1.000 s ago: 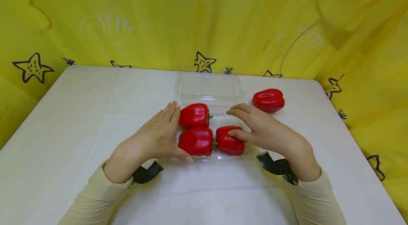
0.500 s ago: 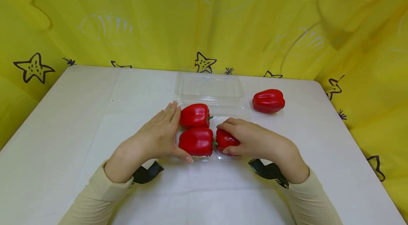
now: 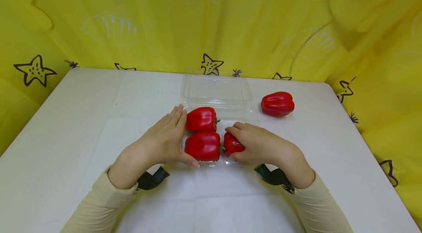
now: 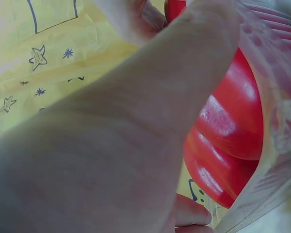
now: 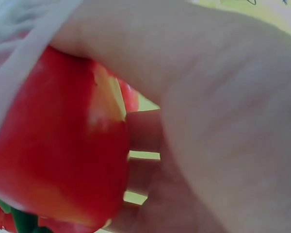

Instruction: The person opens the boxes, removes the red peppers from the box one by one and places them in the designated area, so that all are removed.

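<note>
Two red bell peppers, the back one (image 3: 200, 119) and the front one (image 3: 202, 146), lie at the left in the clear plastic clamshell box (image 3: 227, 113). My left hand (image 3: 162, 138) rests along the box's left side, its fingers straight and its thumb at the front edge. My right hand (image 3: 260, 143) grips a third red bell pepper (image 3: 232, 144) in the box's front right, with fingers over its back and thumb at its front. That pepper (image 5: 63, 141) fills much of the right wrist view. Its right end is hidden by the hand in the head view.
The box's clear lid (image 3: 215, 89) lies folded back, flat behind it. Another red bell pepper (image 3: 278, 104) lies on the white table (image 3: 132, 90), right of the lid. A yellow patterned cloth (image 3: 165, 24) hangs behind and at the sides.
My right hand has come down and left over the right-hand pepper, and its fingers have closed round it. The left hand and the other peppers have not moved.
</note>
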Demonstrator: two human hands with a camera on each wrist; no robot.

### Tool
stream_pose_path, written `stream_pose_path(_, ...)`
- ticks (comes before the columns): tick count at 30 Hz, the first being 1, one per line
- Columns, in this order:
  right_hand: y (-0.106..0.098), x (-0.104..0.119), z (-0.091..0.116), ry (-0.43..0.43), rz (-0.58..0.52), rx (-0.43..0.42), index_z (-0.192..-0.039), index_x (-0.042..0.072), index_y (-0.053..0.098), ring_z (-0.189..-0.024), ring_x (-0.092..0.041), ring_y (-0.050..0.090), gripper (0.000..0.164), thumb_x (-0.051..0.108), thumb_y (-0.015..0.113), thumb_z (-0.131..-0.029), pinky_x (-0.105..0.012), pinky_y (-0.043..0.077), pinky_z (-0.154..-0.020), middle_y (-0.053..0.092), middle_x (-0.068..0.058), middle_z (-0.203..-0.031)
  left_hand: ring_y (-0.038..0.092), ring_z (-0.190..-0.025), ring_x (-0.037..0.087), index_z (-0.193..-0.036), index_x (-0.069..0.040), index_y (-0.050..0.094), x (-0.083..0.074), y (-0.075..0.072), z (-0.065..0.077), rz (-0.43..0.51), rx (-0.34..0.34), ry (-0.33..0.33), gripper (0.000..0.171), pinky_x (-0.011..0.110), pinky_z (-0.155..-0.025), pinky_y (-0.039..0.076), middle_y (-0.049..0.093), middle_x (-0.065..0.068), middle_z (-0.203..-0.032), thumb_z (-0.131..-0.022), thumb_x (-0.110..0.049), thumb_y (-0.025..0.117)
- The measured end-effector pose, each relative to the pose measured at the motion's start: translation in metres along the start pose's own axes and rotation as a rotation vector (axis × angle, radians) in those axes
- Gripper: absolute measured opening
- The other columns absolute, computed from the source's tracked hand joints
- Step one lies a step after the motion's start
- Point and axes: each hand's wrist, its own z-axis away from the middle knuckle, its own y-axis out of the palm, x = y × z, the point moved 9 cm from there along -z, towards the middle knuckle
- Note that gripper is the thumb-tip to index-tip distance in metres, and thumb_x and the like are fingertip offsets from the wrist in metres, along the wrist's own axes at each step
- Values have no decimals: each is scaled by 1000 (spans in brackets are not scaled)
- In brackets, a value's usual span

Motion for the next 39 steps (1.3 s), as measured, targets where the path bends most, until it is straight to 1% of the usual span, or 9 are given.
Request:
stream_pose_path(4,-3,2,1,-19,14,-19,-135,5,56,-106,-20,59,69,30,83,-77,-34,60,-82,62,-6,-119,10,-153,41,-154,8,17,0,0,0,4,1,0,137,52,-123,21,13,25,-164,-60,-66,84)
stream_pose_path(12,-15,4,7,-54,41,-99,-137,5,55,-110,-20,59,68,31,80,-79,-36,57,-91,61,-5,-123,11,-153,41,-154,8,18,0,0,0,-2,-3,2,137,53,-123,22,13,25,-164,-60,-67,84)
stream_pose_path(15,-18,6,8,-70,43,-117,-138,4,55,-112,-20,58,69,32,80,-80,-37,56,-93,60,-5,-125,11,-153,41,-154,8,18,0,0,0,-2,-2,1,137,52,-123,22,13,25,-164,-60,-67,84)
stream_pose_path(20,-24,5,12,-76,38,-147,-137,5,55,-112,-20,58,68,30,81,-80,-36,58,-90,61,-5,-124,10,-153,41,-154,8,17,1,1,1,6,2,-2,137,52,-123,21,13,25,-164,-61,-66,84)
stream_pose_path(27,-37,3,22,-85,41,-232,-137,5,56,-111,-22,59,67,30,82,-80,-39,60,-87,62,-5,-124,10,-154,40,-155,7,17,0,1,0,12,4,-6,137,53,-123,22,13,24,-165,-60,-65,85)
stream_pose_path(34,-49,7,32,-136,63,-322,-137,4,56,-112,-22,59,69,30,83,-79,-39,60,-87,61,-6,-127,10,-154,40,-155,7,17,0,1,0,15,10,-7,137,53,-123,21,12,24,-165,-60,-66,85)
stream_pose_path(39,-56,12,39,-166,92,-364,-138,5,55,-114,-22,58,71,30,84,-78,-38,60,-86,60,-6,-128,9,-154,40,-155,8,16,0,0,0,11,9,-8,137,52,-124,20,12,24,-165,-61,-65,85)
